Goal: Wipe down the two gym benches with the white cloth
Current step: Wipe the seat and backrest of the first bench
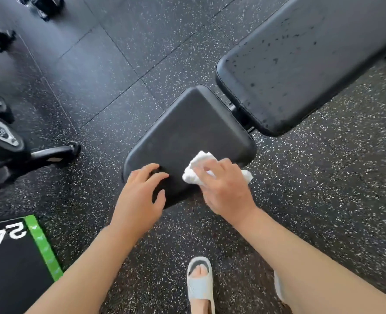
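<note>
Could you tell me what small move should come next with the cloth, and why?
Probably sweep the white cloth forward across the seat pad. The right hand holds it at the pad's near edge, the left hand rests beside it, and the back pad shows droplets.

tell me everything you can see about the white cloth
The white cloth is a soft fabric rag, bunched and wrinkled. It lies on the near right corner of the black seat pad, and one end hangs past the pad's edge. The right hand holds it against the pad, covering its middle.
</note>
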Motion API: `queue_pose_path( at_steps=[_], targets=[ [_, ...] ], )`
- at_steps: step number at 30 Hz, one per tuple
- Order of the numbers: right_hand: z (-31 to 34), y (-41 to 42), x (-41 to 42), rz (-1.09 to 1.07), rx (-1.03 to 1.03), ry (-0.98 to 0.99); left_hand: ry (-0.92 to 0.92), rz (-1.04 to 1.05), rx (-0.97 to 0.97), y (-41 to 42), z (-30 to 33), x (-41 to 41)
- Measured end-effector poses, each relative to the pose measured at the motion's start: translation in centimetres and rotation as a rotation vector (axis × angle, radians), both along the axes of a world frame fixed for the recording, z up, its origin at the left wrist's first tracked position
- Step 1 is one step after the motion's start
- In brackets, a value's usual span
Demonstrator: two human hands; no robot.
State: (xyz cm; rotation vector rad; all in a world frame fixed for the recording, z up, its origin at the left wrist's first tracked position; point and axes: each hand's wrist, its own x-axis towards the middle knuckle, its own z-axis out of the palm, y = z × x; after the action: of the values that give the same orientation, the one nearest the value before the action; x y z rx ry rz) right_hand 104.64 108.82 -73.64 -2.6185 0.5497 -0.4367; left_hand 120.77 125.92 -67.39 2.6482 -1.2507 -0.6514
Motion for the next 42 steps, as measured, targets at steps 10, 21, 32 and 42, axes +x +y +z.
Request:
queue_pose_path(
  at_steps=[10, 21, 32, 42],
  targets=[
    [-1.1, -4.1, 0.2, -0.682, 0.235, -0.086, -0.124, -0.438, -0.156, -11.1, -3.8, 2.6],
    [0.7, -4.5, 5.8, -0.513, 0.100, 0.026, -0.192, -0.450, -0.332, -12.2, -7.8, 4.5],
    [-0.4, -3.8, 3.4, -0.752, 0.112, -0.054, -0.132, -0.470, -0.348, -12.1, -6.9, 4.3],
    [-1.9, 9.3, 7.5, -1.340, 0.431, -0.452, -0.159, -0.717, -0.293, -11.5, -7.7, 4.6]
  ],
)
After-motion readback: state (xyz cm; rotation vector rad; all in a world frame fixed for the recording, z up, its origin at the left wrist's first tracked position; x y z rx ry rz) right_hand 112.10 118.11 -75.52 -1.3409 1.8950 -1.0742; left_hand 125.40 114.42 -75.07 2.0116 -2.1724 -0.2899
